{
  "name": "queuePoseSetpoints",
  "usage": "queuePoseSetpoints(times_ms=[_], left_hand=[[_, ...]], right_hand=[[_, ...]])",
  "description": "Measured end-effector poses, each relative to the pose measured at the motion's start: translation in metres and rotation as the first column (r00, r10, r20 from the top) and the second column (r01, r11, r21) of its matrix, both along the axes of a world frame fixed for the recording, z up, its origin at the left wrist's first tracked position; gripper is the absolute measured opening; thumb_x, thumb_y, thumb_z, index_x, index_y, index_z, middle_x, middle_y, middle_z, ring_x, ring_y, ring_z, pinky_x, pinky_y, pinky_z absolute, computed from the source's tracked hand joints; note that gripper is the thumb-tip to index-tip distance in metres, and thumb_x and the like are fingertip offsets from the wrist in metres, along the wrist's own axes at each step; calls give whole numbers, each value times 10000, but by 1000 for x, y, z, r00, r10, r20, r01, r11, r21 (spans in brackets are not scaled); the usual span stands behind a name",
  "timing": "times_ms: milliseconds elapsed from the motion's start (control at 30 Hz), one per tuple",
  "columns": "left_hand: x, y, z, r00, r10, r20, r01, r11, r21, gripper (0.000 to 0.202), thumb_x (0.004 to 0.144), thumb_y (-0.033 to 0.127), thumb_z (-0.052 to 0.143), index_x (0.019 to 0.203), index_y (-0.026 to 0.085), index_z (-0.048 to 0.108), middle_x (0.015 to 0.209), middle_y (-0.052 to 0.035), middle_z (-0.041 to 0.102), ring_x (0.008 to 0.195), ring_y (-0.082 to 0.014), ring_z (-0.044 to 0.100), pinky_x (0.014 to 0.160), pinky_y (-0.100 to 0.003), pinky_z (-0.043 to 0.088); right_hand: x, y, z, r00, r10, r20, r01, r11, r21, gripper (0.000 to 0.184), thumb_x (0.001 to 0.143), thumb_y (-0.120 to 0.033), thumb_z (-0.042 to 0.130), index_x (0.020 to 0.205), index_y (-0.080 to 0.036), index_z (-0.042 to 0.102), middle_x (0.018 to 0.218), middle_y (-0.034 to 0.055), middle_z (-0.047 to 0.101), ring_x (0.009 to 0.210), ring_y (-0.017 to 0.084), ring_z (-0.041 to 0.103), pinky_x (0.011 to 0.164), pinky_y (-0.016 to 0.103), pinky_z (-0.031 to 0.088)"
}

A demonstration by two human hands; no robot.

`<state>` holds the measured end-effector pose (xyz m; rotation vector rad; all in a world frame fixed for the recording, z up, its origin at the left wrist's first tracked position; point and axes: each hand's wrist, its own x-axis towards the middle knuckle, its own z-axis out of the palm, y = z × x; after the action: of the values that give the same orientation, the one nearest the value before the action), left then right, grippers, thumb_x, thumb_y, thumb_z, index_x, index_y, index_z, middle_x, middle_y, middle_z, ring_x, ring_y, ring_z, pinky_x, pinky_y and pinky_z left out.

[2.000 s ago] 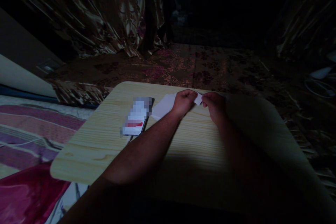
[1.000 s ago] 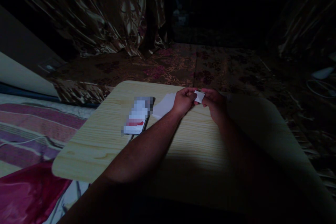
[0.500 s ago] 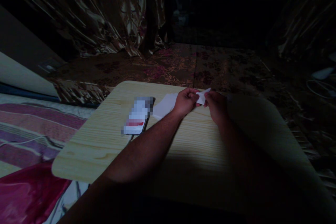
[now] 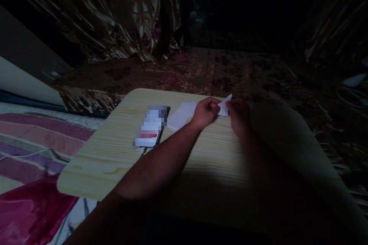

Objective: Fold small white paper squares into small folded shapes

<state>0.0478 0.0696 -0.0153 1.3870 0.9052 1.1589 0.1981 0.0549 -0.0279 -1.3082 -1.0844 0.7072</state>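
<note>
Between my two hands is a small piece of white paper (image 4: 224, 107), folded so that one pointed corner sticks up. My left hand (image 4: 206, 113) pinches its left side, thumb on the near face. On the right side, my right hand (image 4: 239, 115) grips the paper between thumb and curled fingers. Both hands are just above the far part of the wooden table (image 4: 109, 157). Several white paper sheets (image 4: 181, 116) lie loosely stacked left of my left hand, partly covered by it.
A lit phone (image 4: 149, 126) with a cable (image 4: 142, 152) lies on the table, left of the sheets. A striped bed cover (image 4: 43, 138) and a red shiny cloth (image 4: 31, 214) are at the left. Patterned cloth (image 4: 172, 72) and curtains (image 4: 135, 11) stand beyond the table.
The paper's pointed corner now stands up more plainly and its flat face shows more. Both hands have shifted slightly to the right. Phone and stacked sheets are unmoved.
</note>
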Motion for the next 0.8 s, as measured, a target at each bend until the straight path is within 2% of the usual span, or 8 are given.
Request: queuePoseSetpoints(times_ms=[33, 100, 267, 367, 500, 633, 800], left_hand=[[0, 0, 0, 1000, 6, -6, -6, 1000, -2, 157, 747, 267, 713, 855, 167, 661, 603, 40, 595, 509, -86, 477, 525, -214, 363], [0, 0, 1, 1000, 18, -8, -18, 1000, -10, 155, 745, 274, 715, 846, 169, 664, 599, 40, 590, 507, -88, 475, 516, -217, 352], [0, 1, -1, 997, 71, 23, -70, 996, -50, 168, 763, 317, 713, 826, 173, 654, 603, 34, 586, 495, -90, 475, 487, -222, 325], [0, 4, -3, 993, 111, 36, -109, 992, -58, 183, 760, 329, 723, 828, 175, 652, 629, 26, 608, 508, -92, 497, 494, -220, 346], [1, 7, -5, 990, 128, 64, -122, 988, -94, 207, 725, 317, 757, 829, 174, 651, 644, 24, 624, 508, -90, 500, 504, -219, 369], [1, 7, -4, 983, 170, 74, -163, 982, -96, 210, 725, 321, 773, 808, 172, 650, 614, 30, 605, 495, -88, 479, 495, -221, 350], [0, 6, -3, 979, 201, 41, -199, 979, -43, 184, 729, 312, 761, 807, 161, 689, 596, 37, 578, 509, -88, 460, 511, -228, 354]], right_hand=[[-1, 0, 0, 999, -34, -32, 34, 999, 2, 301, 738, -455, 718, 818, -246, 518, 607, -68, 506, 540, 132, 477, 488, 258, 362], [-3, -2, 1, 998, -23, -63, 24, 1000, 8, 293, 709, -422, 738, 828, -235, 546, 641, -56, 557, 560, 136, 516, 490, 255, 394], [-9, -7, 8, 988, 110, -113, -114, 993, -29, 390, 655, -397, 783, 943, -218, 590, 779, -13, 680, 659, 167, 622, 517, 268, 474], [-12, -6, 10, 982, 157, -101, -160, 987, -18, 467, 609, -361, 821, 970, -214, 564, 784, -14, 687, 651, 158, 625, 524, 263, 472], [-12, -3, 7, 989, 138, -46, -138, 990, 2, 501, 573, -328, 846, 949, -215, 536, 775, -24, 668, 658, 150, 633, 552, 261, 491], [-11, -4, 5, 993, 115, -15, -114, 993, 21, 479, 664, -392, 810, 1017, -225, 534, 790, -21, 674, 588, 128, 603, 488, 238, 467], [-8, -3, 2, 994, 69, -81, -64, 996, 62, 414, 794, -455, 707, 1112, -211, 603, 634, -71, 580, 482, 105, 543, 446, 224, 446]])
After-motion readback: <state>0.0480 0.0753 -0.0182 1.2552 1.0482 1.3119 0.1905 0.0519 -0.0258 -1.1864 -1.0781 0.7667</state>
